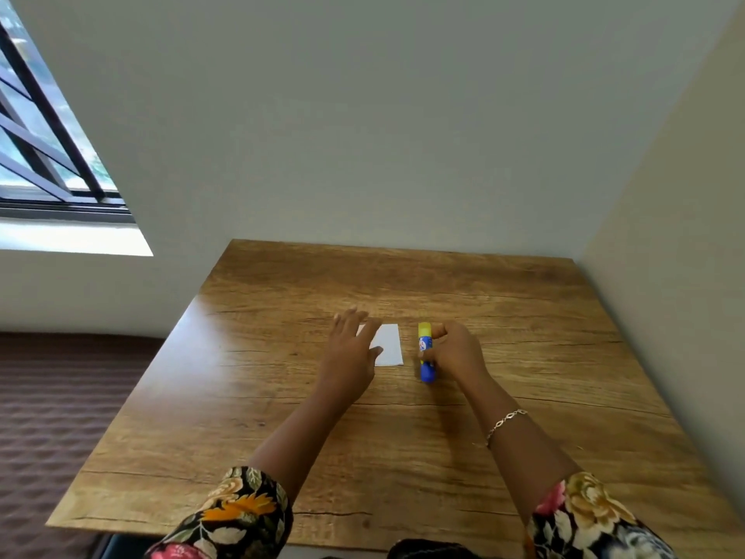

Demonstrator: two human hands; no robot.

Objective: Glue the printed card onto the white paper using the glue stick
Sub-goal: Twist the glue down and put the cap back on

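A small white paper (pixel 389 344) lies flat near the middle of the wooden table (pixel 282 417). My left hand (pixel 350 349) hovers over its left part with fingers spread, hiding that side. Just right of the paper lies a glue stick (pixel 425 351) with a yellow cap and blue body. My right hand (pixel 453 349) has its fingers closed around the stick's middle. I cannot see any printed card; it may be under my left hand.
Grey walls close off the table at the back (pixel 383 155) and on the right (pixel 665 276). A window (pixel 48 155) is at the far left, and dark patterned floor (pixel 60 417) lies beyond the table's left edge.
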